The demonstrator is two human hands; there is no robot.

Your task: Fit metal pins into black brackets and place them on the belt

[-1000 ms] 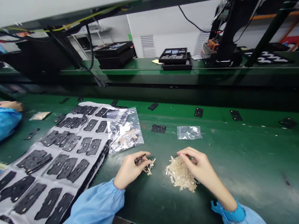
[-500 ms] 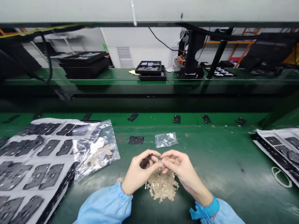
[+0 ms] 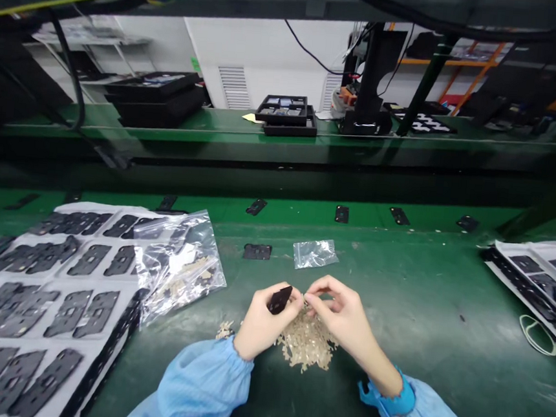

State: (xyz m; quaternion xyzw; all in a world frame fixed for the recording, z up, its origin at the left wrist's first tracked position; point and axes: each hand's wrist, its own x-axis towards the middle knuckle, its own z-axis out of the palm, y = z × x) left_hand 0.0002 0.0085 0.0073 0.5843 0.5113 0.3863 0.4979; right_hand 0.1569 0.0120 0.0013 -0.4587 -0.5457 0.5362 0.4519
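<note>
My left hand [image 3: 268, 321] grips a thin dark plate [image 3: 280, 299], tilted up between the thumb and fingers. My right hand [image 3: 340, 311] is closed in a pinch close by, its fingertips almost meeting those of the left. Whatever sits in that pinch is too small to make out. Beneath both hands lies a heap of small beige flat pieces [image 3: 309, 344], partly covered by them. A few more beige pieces [image 3: 225, 330] lie left of my left wrist.
On the left, a tray with white dividers [image 3: 65, 277] holds dark plates; a zip bag [image 3: 179, 271] overlaps its edge. Beyond my hands lie a dark plate [image 3: 257, 251] and a small clear bag [image 3: 315, 254]. Several plates line the green strip behind. Another tray [image 3: 520, 269] stands right.
The camera view has tipped down and shifted slightly. The dark plate in my left hand has turned and shows more of its face. Both hands stay close together above the beige heap.
</note>
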